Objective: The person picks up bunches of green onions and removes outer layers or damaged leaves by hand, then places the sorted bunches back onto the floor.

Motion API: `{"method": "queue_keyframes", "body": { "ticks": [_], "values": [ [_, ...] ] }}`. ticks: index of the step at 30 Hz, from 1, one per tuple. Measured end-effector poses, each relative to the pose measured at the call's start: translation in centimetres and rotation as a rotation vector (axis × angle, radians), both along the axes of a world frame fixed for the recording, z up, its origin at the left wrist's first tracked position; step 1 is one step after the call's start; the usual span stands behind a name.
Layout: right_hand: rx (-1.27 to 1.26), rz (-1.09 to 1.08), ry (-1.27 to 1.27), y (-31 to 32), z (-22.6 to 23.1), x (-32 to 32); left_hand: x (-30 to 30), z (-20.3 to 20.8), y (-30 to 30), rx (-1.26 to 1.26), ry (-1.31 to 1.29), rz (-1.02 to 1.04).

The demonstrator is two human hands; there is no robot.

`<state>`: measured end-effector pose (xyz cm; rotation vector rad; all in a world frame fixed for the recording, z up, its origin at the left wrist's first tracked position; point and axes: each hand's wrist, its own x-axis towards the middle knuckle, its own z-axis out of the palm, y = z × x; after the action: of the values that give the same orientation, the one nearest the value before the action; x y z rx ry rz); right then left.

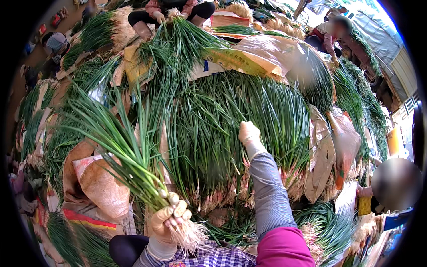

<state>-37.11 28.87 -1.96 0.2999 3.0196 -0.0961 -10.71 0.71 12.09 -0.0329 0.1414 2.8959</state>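
One scallion bunch (129, 151) in left hand (167, 220), leaves up-left, roots down-right

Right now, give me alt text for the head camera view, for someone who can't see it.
A person's gloved left hand grips a bunch of green onions near the roots, while the gloved right hand reaches onto a big pile of green onions lying on brown sacks. Other people sit around the pile's far side.
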Motion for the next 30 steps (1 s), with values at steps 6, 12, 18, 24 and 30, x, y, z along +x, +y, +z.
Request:
{"method": "queue_keyframes", "body": {
  "ticks": [6, 12, 18, 24, 30],
  "values": [
    [-0.326, -0.047, 0.169, 5.4, 10.4, 4.0, 0.7, 0.2, 0.6, 0.105, -0.133, -0.139],
    [-0.909, -0.213, 0.717, 13.7, 13.9, 13.6, 1.5, 0.0, 1.4, 0.158, 0.209, -0.405],
    [-0.954, -0.100, 0.298, 12.8, 9.5, 24.0, 2.9, -1.8, 2.8, 0.292, 0.152, -0.392],
    [-1.177, -0.294, 0.326, 9.4, 11.1, 28.5, 5.1, -3.1, 3.6, 0.359, -0.090, -0.442],
    [-1.231, -0.090, 0.365, -3.3, 13.9, 35.7, 7.1, -7.1, 4.4, 0.061, -0.213, -0.635]
  ]
}}
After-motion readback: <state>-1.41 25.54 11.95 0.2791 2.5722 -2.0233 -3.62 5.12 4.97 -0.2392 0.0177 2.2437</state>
